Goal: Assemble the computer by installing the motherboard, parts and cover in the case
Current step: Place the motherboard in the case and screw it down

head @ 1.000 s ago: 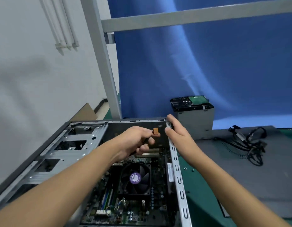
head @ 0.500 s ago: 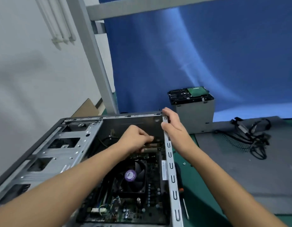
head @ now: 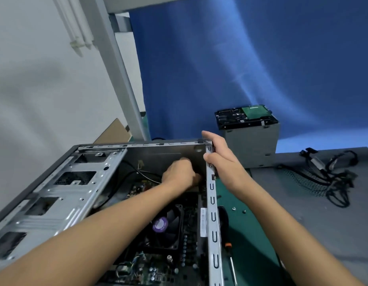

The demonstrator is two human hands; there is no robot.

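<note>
Computer case [head: 212,203] lies on its side on the green surface [head: 247,219], with its open side up. I can look right into it. The motherboard [head: 164,267] sits flat at the bottom, and a black fan [head: 170,230] with a purple sticker is on top of it. In the left part of the case there is a silver metal frame [head: 61,195] with square holes.

The left hand [head: 179,174] is deep inside the case, close to the far right corner, above the board. Its fingers are curled in tight. I cannot tell if they hold something, because the back of the hand hides it. A thin black wire [head: 141,172] runs just beside this hand.

The right hand [head: 222,159] grips the right wall of the case near the far corner. The thumb is on the inner side of the wall, and the other fingers wrap over the outer side.

Just outside that wall, a screwdriver [head: 228,246] lies on the green surface. A few small screws [head: 234,208] lie near it. Behind the right hand stands a grey metal box [head: 253,149] with a hard drive [head: 241,117] on top. To the right lies a grey panel [head: 323,234], flat, with a bunch of black cables [head: 336,178] on its far end. A blue cloth [head: 241,58] hangs at the back.
</note>
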